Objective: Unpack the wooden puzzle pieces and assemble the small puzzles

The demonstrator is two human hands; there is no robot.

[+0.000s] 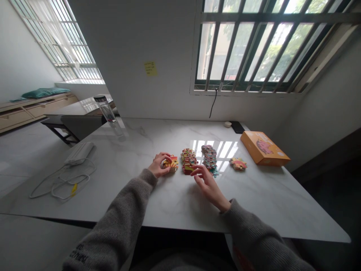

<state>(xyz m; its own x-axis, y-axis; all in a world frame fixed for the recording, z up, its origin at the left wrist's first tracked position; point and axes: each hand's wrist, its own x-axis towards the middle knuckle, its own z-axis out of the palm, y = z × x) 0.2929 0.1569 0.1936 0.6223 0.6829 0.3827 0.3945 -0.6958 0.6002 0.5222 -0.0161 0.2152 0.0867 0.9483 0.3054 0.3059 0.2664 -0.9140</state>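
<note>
My left hand [159, 165] is curled round the left side of a small stack of jigsaw puzzle pieces [174, 164], coloured yellow, orange and red. Its fingers and thumb close on that stack, which sits on the table. Just right of it lies a longer row of stacked puzzle pieces [188, 158] in yellow, red and green. My right hand [208, 185] hovers at the near end of that row, fingers apart and nothing visible in them; whether a fingertip touches is unclear. Beyond it runs another row of pinkish and teal puzzle pieces [209, 157]. A small separate pile of puzzle pieces [238, 164] lies farther right.
An orange box [265, 148] lies at the right of the white marble-look table [158, 203]. Behind it are a black phone [237, 127] and a small white object [228, 124]. At left stand a glass bottle [105, 109] and a white device [80, 153] with looped cable [63, 180].
</note>
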